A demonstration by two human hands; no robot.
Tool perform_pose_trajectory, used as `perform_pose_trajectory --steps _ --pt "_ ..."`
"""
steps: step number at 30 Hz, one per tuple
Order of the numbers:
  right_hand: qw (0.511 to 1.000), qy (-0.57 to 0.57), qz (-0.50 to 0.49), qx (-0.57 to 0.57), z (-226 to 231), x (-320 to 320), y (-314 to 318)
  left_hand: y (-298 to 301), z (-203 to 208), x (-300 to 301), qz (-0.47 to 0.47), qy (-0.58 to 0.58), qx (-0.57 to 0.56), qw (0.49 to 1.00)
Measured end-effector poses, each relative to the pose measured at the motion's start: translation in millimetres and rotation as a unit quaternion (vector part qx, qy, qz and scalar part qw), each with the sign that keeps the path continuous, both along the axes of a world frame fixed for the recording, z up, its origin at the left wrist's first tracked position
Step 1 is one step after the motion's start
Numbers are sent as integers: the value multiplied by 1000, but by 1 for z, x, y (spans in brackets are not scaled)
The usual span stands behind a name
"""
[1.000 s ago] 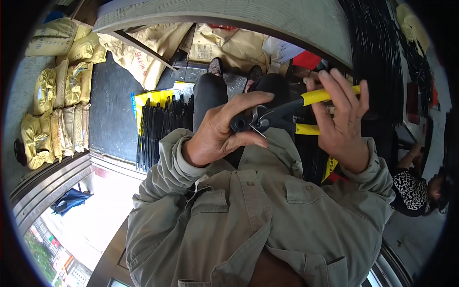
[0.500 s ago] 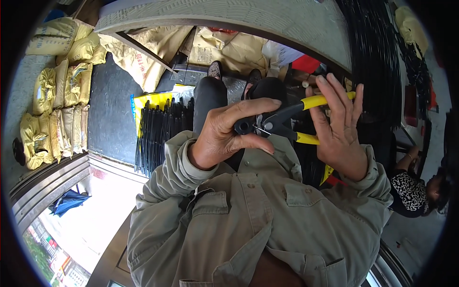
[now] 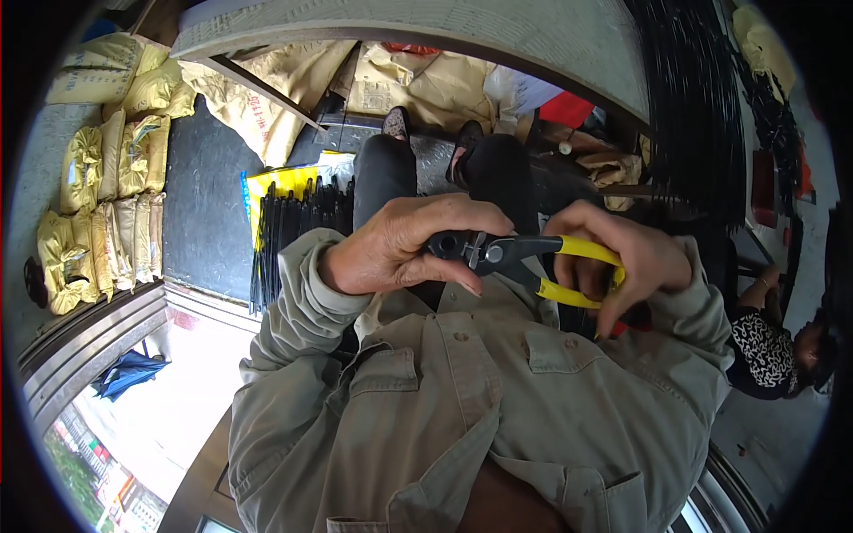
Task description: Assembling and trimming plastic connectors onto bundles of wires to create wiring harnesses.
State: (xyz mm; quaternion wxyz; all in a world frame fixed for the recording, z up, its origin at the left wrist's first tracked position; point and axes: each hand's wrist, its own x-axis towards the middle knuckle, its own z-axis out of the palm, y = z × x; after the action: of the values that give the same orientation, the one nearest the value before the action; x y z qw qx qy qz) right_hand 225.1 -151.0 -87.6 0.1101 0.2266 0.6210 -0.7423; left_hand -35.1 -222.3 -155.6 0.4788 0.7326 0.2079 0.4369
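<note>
A pair of pliers (image 3: 522,249) with yellow handles and dark metal jaws lies crosswise in front of my chest, its jaws toward the left. My left hand (image 3: 391,240) is closed around the jaw end, thumb on the near side and fingers on the far side. A black round-ended piece with a hole (image 3: 447,242) shows between them; whether it belongs to the pliers I cannot tell. My right hand (image 3: 644,253) curls around the yellow handles, which stand somewhat apart, with the fingertips partly hidden behind them.
A bundle of black rods (image 3: 298,222) stands by my left leg, beside a yellow bag. More black strands (image 3: 697,98) hang over the table (image 3: 498,27) ahead. Yellow sacks (image 3: 84,169) are stacked at the left. A person (image 3: 762,351) is at the far right.
My right hand has gone from spread fingers against the handles to curled around them. The pliers have levelled out, and my left hand has shifted slightly left with the jaw end.
</note>
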Motion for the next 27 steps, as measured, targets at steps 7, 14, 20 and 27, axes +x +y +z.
perform_pose_trajectory --steps 7,14,20,27 --pt "925 38 88 366 -6 10 -2 -2 4 6 82 -56 -76 992" --pt "984 52 -55 161 1 5 -5 3 -1 1 40 -11 -27 999" --pt "684 60 -73 724 -9 -16 -20 -7 2 10 156 18 -9 988" --pt "690 42 -33 722 -1 -15 -13 -10 7 11 191 6 -24 981"
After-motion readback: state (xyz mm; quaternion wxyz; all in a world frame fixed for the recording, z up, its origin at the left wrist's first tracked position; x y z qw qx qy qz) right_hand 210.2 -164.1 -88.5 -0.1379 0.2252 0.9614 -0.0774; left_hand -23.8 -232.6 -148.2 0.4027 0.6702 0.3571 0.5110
